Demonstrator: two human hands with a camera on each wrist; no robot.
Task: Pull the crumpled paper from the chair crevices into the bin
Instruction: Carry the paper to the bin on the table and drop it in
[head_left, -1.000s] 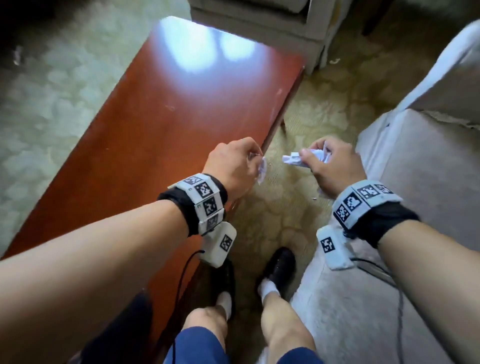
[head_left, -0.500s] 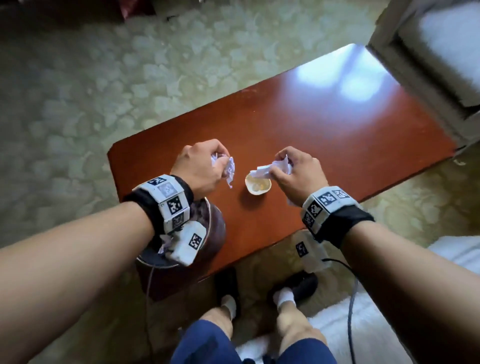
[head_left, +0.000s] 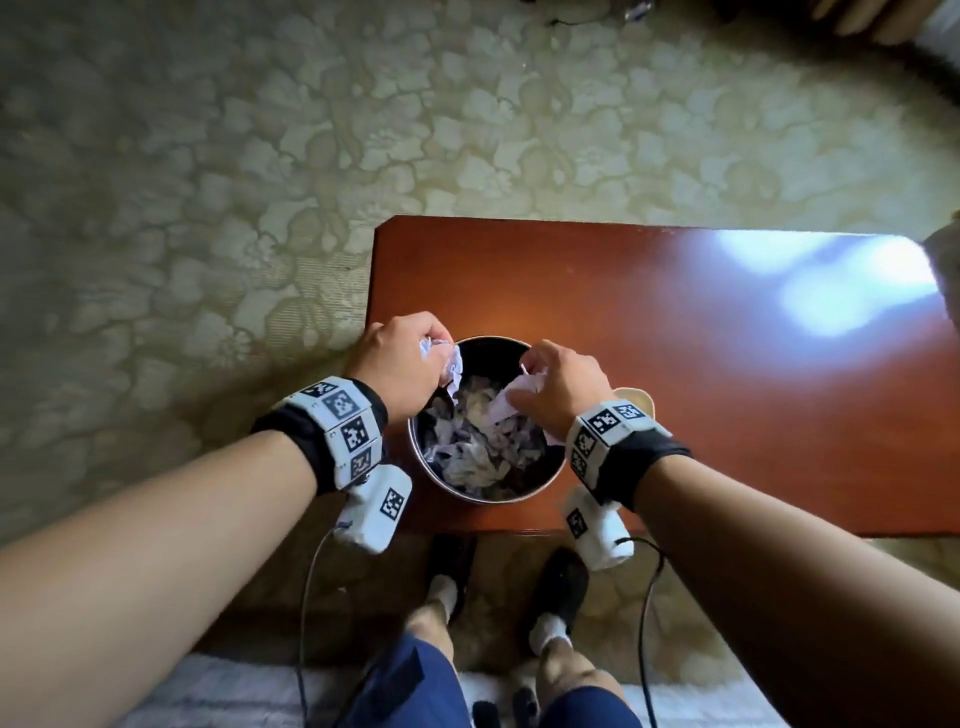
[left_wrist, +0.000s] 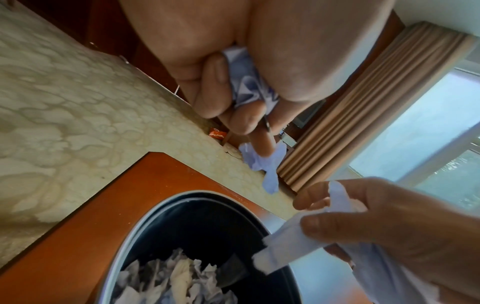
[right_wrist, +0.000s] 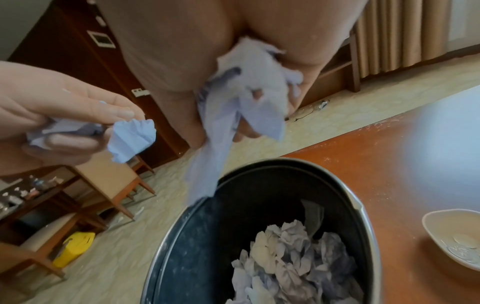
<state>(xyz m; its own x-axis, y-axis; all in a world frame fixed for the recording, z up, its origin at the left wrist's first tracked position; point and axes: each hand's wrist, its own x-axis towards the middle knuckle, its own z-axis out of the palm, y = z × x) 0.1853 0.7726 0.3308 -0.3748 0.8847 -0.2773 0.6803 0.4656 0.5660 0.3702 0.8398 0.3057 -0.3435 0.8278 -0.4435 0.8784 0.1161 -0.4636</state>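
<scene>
A round dark bin (head_left: 470, 493) with a metal rim stands on the red-brown table (head_left: 675, 364), holding several crumpled paper balls (head_left: 478, 441). My left hand (head_left: 402, 364) is above the bin's left rim and grips a crumpled white paper (head_left: 451, 364), also seen in the left wrist view as paper (left_wrist: 249, 82). My right hand (head_left: 558, 387) hovers over the bin's right side, its fingers curled round a longer crumpled paper (head_left: 506, 405) that hangs toward the opening (right_wrist: 215, 164). The bin (right_wrist: 363, 205) lies just below both hands.
A small cream dish (right_wrist: 451, 242) with coins sits on the table right of the bin. Patterned carpet (head_left: 260, 182) surrounds the table. My feet in dark shoes (head_left: 558, 587) stand at the table's near edge. A wooden chair (right_wrist: 109, 185) and a yellow bag (right_wrist: 72, 246) are across the room.
I turned from the chair to the table; the bin came into view. Both hands, each still holding its paper, moved over the bin's opening.
</scene>
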